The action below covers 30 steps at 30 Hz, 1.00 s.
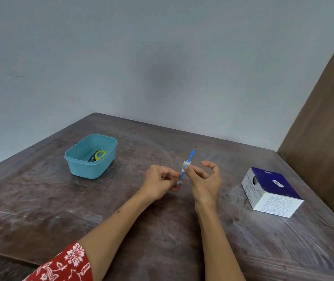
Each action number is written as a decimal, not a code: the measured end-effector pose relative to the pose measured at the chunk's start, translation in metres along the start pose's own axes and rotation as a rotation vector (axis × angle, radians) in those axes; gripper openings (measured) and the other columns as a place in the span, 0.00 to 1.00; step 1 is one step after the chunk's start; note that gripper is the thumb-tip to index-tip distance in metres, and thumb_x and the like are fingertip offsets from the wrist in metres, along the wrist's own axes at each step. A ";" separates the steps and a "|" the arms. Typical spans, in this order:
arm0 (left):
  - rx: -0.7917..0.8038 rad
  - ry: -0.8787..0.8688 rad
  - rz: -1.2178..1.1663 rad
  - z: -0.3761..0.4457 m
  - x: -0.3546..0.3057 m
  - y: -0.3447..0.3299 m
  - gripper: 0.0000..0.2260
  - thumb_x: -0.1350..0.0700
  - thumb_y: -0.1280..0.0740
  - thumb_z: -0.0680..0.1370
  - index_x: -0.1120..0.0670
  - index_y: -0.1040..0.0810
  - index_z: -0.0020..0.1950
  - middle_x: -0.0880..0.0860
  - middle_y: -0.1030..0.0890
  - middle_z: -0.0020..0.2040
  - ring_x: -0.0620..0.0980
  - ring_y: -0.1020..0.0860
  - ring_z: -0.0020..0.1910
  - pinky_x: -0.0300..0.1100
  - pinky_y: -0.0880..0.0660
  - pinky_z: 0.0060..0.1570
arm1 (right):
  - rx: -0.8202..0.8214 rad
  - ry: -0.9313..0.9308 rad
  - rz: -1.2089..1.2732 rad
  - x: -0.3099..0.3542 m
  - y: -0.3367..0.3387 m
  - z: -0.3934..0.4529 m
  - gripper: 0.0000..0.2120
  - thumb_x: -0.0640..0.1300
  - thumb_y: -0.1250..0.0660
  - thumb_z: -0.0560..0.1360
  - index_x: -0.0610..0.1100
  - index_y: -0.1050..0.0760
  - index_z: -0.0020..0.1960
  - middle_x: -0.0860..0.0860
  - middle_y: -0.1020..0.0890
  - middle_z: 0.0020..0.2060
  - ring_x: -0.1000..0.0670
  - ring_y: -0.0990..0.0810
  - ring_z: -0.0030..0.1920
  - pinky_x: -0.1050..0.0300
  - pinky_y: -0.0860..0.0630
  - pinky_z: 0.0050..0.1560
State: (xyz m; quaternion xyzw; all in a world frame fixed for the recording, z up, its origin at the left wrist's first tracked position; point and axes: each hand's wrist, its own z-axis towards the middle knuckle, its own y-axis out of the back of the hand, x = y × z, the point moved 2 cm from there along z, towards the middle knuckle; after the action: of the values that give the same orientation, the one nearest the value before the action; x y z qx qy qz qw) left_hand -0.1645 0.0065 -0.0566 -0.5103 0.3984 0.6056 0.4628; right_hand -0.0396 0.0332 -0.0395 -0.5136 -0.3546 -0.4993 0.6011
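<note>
A thin blue tool with a small metal tip points up and away from me above the table. My left hand pinches its lower end between thumb and fingers. My right hand pinches a small white piece wrapped around the tool's middle, its thumb lifted and its other fingers curled. Both hands are held a little above the wooden table.
A teal plastic tub stands at the left, with a yellow-handled item and dark metal tools inside. A blue and white cardboard box sits at the right. A brown panel rises along the table's right side.
</note>
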 end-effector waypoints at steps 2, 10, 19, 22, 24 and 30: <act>0.002 0.005 0.004 0.000 0.002 0.002 0.08 0.73 0.31 0.70 0.61 0.18 0.41 0.50 0.18 0.30 0.45 0.19 0.29 0.38 0.20 0.33 | 0.040 -0.028 -0.042 -0.003 0.000 -0.001 0.19 0.36 0.23 0.65 0.48 0.31 0.46 0.51 0.15 0.32 0.58 0.17 0.33 0.73 0.27 0.33; 0.006 0.042 0.003 0.000 0.003 0.003 0.09 0.73 0.31 0.70 0.60 0.18 0.41 0.50 0.18 0.29 0.47 0.18 0.30 0.39 0.20 0.34 | 0.043 -0.016 -0.035 -0.003 -0.001 -0.003 0.20 0.35 0.24 0.65 0.47 0.31 0.49 0.50 0.15 0.33 0.58 0.17 0.34 0.75 0.28 0.33; -0.043 0.047 0.038 -0.003 -0.002 0.005 0.11 0.68 0.31 0.70 0.61 0.19 0.51 0.57 0.16 0.41 0.53 0.17 0.39 0.48 0.19 0.43 | 0.032 0.014 -0.096 -0.006 0.000 -0.002 0.20 0.35 0.23 0.65 0.48 0.32 0.47 0.50 0.15 0.32 0.57 0.17 0.34 0.73 0.27 0.34; -0.089 0.011 -0.001 -0.004 -0.007 0.006 0.12 0.60 0.30 0.73 0.58 0.20 0.55 0.57 0.16 0.44 0.53 0.17 0.41 0.47 0.19 0.45 | 0.051 0.042 -0.161 -0.008 0.000 -0.002 0.21 0.38 0.22 0.64 0.49 0.32 0.46 0.52 0.15 0.33 0.56 0.16 0.35 0.70 0.25 0.34; -0.117 -0.005 -0.017 -0.004 -0.009 0.007 0.13 0.54 0.28 0.72 0.55 0.19 0.55 0.57 0.15 0.44 0.56 0.17 0.43 0.49 0.19 0.46 | 0.076 0.071 -0.223 -0.009 -0.001 -0.002 0.21 0.40 0.22 0.64 0.51 0.33 0.46 0.53 0.15 0.32 0.56 0.17 0.33 0.68 0.25 0.34; -0.089 -0.126 0.018 -0.004 -0.013 0.006 0.08 0.57 0.27 0.71 0.51 0.17 0.49 0.49 0.16 0.44 0.43 0.18 0.47 0.39 0.21 0.51 | 0.139 0.161 -0.429 -0.011 -0.003 -0.005 0.20 0.46 0.23 0.64 0.55 0.33 0.45 0.55 0.16 0.31 0.57 0.18 0.33 0.53 0.21 0.41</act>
State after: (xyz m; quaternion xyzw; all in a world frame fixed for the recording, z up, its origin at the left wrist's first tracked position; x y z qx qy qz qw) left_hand -0.1688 -0.0010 -0.0441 -0.4877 0.3458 0.6578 0.4581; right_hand -0.0454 0.0305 -0.0499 -0.3424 -0.4401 -0.6294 0.5413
